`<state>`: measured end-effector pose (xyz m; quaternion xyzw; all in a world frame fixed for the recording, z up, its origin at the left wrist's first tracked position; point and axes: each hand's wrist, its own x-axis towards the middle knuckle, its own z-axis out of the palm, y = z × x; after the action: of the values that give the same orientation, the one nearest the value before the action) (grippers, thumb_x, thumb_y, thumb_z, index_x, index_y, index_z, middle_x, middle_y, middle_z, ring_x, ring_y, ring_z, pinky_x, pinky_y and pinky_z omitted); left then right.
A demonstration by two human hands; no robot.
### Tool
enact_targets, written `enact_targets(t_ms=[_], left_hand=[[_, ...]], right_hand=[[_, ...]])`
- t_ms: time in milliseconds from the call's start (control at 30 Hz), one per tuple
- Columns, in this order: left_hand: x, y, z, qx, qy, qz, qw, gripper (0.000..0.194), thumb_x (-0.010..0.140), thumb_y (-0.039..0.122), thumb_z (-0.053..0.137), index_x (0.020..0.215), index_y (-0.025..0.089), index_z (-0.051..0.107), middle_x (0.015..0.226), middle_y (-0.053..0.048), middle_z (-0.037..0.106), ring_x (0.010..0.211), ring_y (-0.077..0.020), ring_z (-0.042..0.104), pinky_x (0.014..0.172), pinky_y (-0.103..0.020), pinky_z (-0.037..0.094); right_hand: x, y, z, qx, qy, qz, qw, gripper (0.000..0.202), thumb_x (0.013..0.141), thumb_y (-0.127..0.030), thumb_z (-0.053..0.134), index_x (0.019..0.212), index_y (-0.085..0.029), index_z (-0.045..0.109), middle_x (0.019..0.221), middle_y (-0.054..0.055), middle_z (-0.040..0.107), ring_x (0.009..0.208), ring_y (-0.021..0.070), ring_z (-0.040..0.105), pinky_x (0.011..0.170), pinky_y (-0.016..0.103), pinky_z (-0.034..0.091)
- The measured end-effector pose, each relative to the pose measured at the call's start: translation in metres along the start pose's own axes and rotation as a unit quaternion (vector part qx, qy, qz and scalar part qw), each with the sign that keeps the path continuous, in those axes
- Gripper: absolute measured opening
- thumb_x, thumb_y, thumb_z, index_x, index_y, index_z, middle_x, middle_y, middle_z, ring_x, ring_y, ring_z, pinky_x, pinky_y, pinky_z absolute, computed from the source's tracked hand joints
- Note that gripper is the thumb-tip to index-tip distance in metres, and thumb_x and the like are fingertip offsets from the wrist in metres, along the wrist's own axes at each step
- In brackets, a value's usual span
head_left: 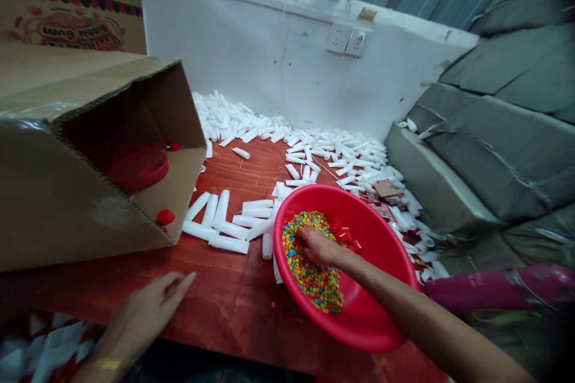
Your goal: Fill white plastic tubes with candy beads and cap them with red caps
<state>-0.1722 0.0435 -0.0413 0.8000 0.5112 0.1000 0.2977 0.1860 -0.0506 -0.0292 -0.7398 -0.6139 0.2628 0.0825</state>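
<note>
My right hand (317,246) reaches into a large red plastic basin (381,317), its fingers curled down into a heap of small multicoloured candies (321,287). The fingertips are buried, so whatever they grip is hidden. Several small red cap-like pieces (345,236) lie in the basin beside that hand. Over the table's front edge, my left hand (150,311) is held with its thumb apart from loosely bent fingers, and nothing shows in it. Nearest to it on the table are white plastic tubes (229,243), several lying in a loose group left of the basin.
An open cardboard box (90,203) on its side holds a red round item (139,170). Many white tubes (251,122) pile along the wall. Wrapped grey-green bundles (507,149) are stacked right, near a magenta cylinder (498,288). White and red pieces (54,344) sit lower left.
</note>
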Motion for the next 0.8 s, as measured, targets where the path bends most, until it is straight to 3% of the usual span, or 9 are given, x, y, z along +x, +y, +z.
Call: enact_targets(t_ms=[100,167,300,433,500,667,800], left_hand=[[0.041,0.045,0.016,0.12,-0.057,-0.036,0.991,0.049,0.082,0.059,0.029,0.07,0.02,0.057,0.076,-0.008,0.066,0.078,-0.0271,0.062,0.063,-0.031,0.04],[0.064,0.067,0.027,0.148,-0.055,-0.053,0.986,0.055,0.081,0.063,0.026,0.069,0.019,0.057,0.078,-0.012,0.066,0.08,-0.0314,0.061,0.062,-0.034,0.04],[0.086,0.084,0.042,0.14,-0.028,-0.043,0.989,0.053,0.08,0.06,0.028,0.081,0.017,0.059,0.088,-0.015,0.066,0.084,-0.0326,0.061,0.063,-0.036,0.041],[0.092,0.087,0.049,0.136,-0.001,-0.037,0.99,0.039,0.081,0.046,0.036,0.087,0.014,0.057,0.092,-0.017,0.065,0.087,-0.0322,0.06,0.065,-0.036,0.041],[0.092,0.088,0.051,0.135,0.012,-0.03,0.99,0.031,0.079,0.038,0.04,0.088,0.013,0.055,0.093,-0.018,0.064,0.088,-0.0316,0.06,0.065,-0.035,0.041],[0.087,0.083,0.049,0.1,0.032,0.004,0.994,0.02,0.077,0.031,0.042,0.089,0.018,0.051,0.084,-0.007,0.064,0.077,-0.0225,0.061,0.062,-0.028,0.042],[0.07,0.1,0.038,-0.1,0.051,0.104,0.988,0.025,0.077,0.034,0.042,0.096,0.019,0.049,0.092,-0.003,0.064,0.082,-0.018,0.061,0.068,-0.025,0.046]], right_hand=[[-0.001,-0.002,0.002,0.098,0.014,0.006,0.995,0.024,0.062,-0.001,0.053,0.078,-0.017,0.047,0.069,-0.003,0.049,0.063,0.0115,0.047,0.057,0.021,0.037],[-0.006,-0.001,-0.001,0.163,0.027,0.017,0.986,0.027,0.063,-0.004,0.055,0.082,-0.019,0.043,0.068,-0.004,0.045,0.059,0.01,0.046,0.054,0.02,0.039],[-0.025,-0.001,-0.009,0.267,0.056,0.015,0.962,0.029,0.065,-0.01,0.057,0.085,-0.021,0.038,0.075,-0.004,0.046,0.061,0.0091,0.048,0.058,0.022,0.042],[-0.045,-0.008,-0.015,0.465,0.079,-0.016,0.881,0.036,0.062,-0.022,0.069,0.085,-0.022,0.042,0.079,-0.004,0.048,0.063,0.0091,0.05,0.063,0.025,0.044],[-0.051,-0.014,-0.017,0.513,0.086,-0.023,0.854,0.039,0.06,-0.025,0.074,0.084,-0.022,0.044,0.081,-0.003,0.05,0.066,0.0094,0.05,0.066,0.026,0.045],[-0.056,-0.018,-0.024,0.546,0.108,-0.045,0.83,0.038,0.063,-0.029,0.074,0.089,-0.022,0.047,0.082,-0.002,0.052,0.066,0.0098,0.051,0.061,0.024,0.045],[-0.053,-0.013,-0.025,0.541,0.121,-0.051,0.831,0.041,0.063,-0.03,0.073,0.097,-0.023,0.051,0.079,-0.003,0.05,0.065,0.0104,0.05,0.061,0.025,0.045]])
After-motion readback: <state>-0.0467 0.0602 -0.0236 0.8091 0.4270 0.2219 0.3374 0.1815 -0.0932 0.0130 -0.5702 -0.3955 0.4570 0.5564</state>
